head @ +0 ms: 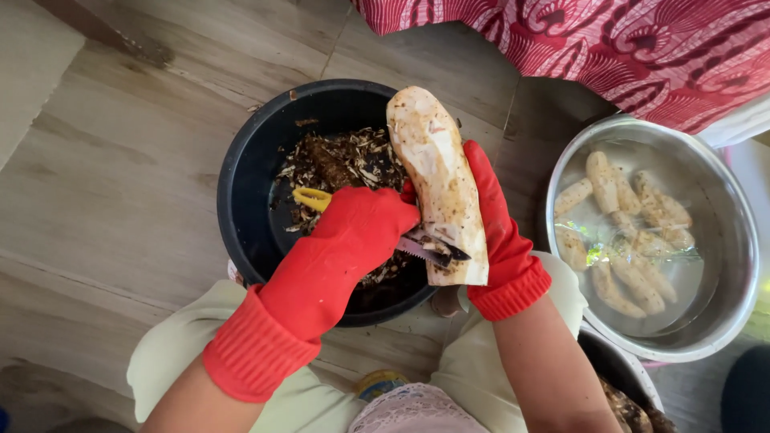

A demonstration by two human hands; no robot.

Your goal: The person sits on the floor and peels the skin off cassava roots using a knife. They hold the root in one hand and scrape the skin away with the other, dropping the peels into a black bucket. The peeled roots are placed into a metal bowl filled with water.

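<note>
Both my hands wear red rubber gloves. My right hand (501, 232) grips a large pale peeled root (437, 176) from behind, holding it upright over a black basin (241, 192). My left hand (345, 248) is shut on a yellow-handled serrated knife (425, 250), whose blade lies against the root's lower end. The knife's yellow handle tip sticks out above my glove. Brown peelings (337, 160) fill the bottom of the basin.
A steel bowl (726, 297) at the right holds several peeled roots in water. Red patterned cloth (609, 40) lies at the top right. Another dark container (618, 385) shows by my right knee. The floor is pale wood-look tile.
</note>
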